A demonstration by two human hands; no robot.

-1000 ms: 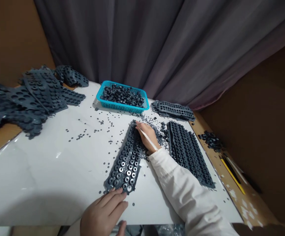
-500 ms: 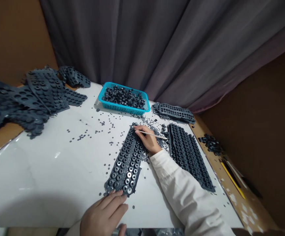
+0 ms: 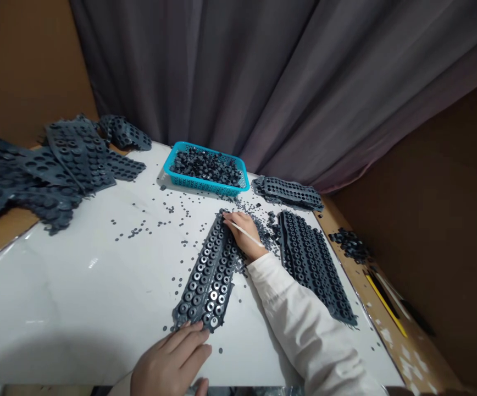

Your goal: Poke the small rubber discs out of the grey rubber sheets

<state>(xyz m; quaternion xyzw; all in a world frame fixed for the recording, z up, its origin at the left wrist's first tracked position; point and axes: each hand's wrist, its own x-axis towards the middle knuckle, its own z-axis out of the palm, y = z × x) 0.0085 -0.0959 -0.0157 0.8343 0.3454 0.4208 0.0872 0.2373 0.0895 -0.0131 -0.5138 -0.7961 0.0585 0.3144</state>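
Observation:
A dark rubber sheet [image 3: 209,269] with rows of raised rings lies slanted on the white table. At its far end my right hand [image 3: 243,234] is closed on a thin white stick [image 3: 244,232], whose tip is hidden by the fingers. My left hand [image 3: 175,357] rests with fingers spread on the sheet's near end, holding nothing. Small dark discs [image 3: 137,231] are scattered about the sheet on both sides.
Behind stands a blue basket [image 3: 208,184] of small dark pieces. More ringed sheets [image 3: 316,264] lie at the right, a folded stack [image 3: 290,192] behind them. Dark sheets [image 3: 71,154] are heaped at the left. A yellow tool [image 3: 387,305] lies on the right edge.
The stick in my right hand has tilted, its rear end swinging down toward the wrist. My left hand stays on the near end of the sheet. The view has shifted slightly.

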